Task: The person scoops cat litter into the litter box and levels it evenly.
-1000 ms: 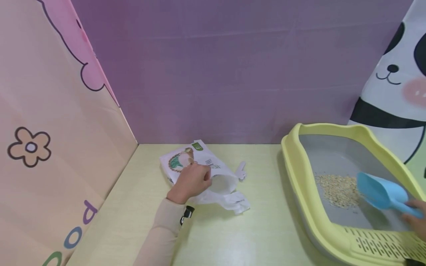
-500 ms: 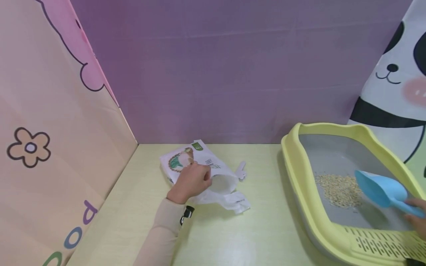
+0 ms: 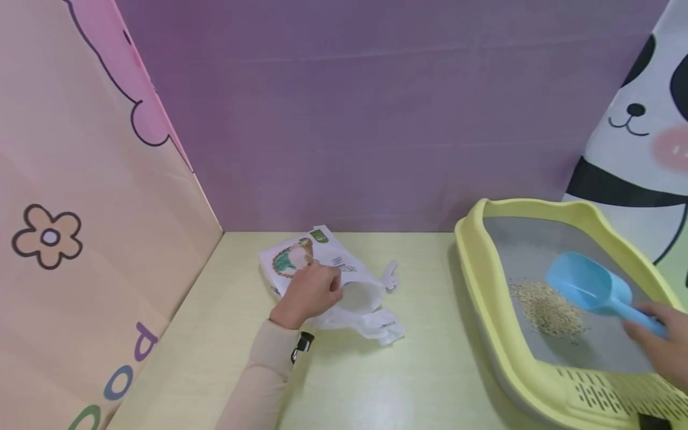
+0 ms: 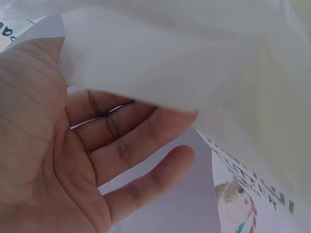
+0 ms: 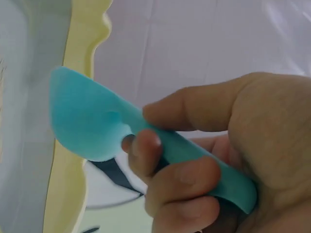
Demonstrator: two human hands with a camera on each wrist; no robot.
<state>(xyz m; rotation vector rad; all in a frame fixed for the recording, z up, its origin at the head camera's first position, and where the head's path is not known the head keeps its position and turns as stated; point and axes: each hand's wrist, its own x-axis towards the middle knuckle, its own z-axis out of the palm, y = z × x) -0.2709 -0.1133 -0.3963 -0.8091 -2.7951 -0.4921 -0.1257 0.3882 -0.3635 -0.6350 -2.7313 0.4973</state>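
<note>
My left hand point(image 3: 312, 294) grips the edge of a white cat litter bag point(image 3: 359, 269) that lies on the table, its torn mouth gaping toward me. In the left wrist view, the bag's film point(image 4: 146, 53) passes between the thumb side and the curled fingers; the fingertips are partly hidden. A light blue scoop point(image 3: 580, 280) is held by its handle in my right hand point(image 3: 658, 340), above the litter tray point(image 3: 472, 269). Its bowl looks bare, facing up. Beneath and left of the scoop, a pile of tan litter grains point(image 3: 548, 310) lies on the tray's grey floor.
A torn white scrap point(image 3: 390, 278) lies right of the bag on the pale table point(image 3: 408, 370). The tray's yellow rim rises around it, with a slotted ledge point(image 3: 596, 391) in front. A purple backdrop point(image 3: 333, 119) stands behind the table.
My right hand has moved left and slightly up with the scoop, whose bowl has turned from tipped sideways to facing up. The left hand and bag stay in place.
</note>
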